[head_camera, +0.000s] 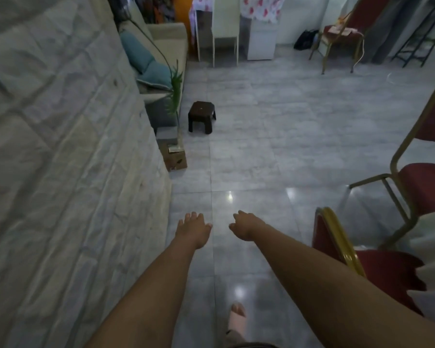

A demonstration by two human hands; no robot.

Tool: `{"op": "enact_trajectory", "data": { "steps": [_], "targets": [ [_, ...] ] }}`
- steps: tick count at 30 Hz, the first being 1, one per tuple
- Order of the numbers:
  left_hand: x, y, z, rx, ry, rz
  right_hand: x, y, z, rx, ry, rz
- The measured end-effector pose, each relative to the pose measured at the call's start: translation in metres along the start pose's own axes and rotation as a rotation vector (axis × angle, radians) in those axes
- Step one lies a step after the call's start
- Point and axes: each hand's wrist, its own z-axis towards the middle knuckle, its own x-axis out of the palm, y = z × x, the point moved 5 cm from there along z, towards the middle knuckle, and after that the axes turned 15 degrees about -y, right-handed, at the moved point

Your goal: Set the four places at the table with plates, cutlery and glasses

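Observation:
Both my arms stretch out in front of me over a grey tiled floor. My left hand [193, 229] holds nothing, fingers spread, palm down. My right hand [246, 226] also holds nothing, its fingers loosely curled and apart. No plates, cutlery or glasses are in view. A white cloth edge [429, 270], perhaps of the table, shows at the far right, beside a red chair [377, 270] with a gold frame.
A stone-patterned wall [60, 172] runs along my left. A small dark stool [201, 116], a cardboard box [175, 156] and a plant [175, 94] stand ahead by a sofa [161, 46]. Another red chair [422, 182] stands at right; one more [341, 33] far back. My slippered foot [237, 311] is below.

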Motion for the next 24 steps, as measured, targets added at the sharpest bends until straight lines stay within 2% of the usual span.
{"op": "enact_trajectory", "data": {
  "steps": [11,24],
  "targets": [
    [-0.055,-0.038,0.166,0.105,0.050,0.055,-0.067,-0.052,0.140,0.119,-0.002,0.024],
    [-0.105,-0.124,0.375,0.410,0.089,0.187,-0.140,-0.126,0.288,0.410,-0.104,0.162]
  ]
}}
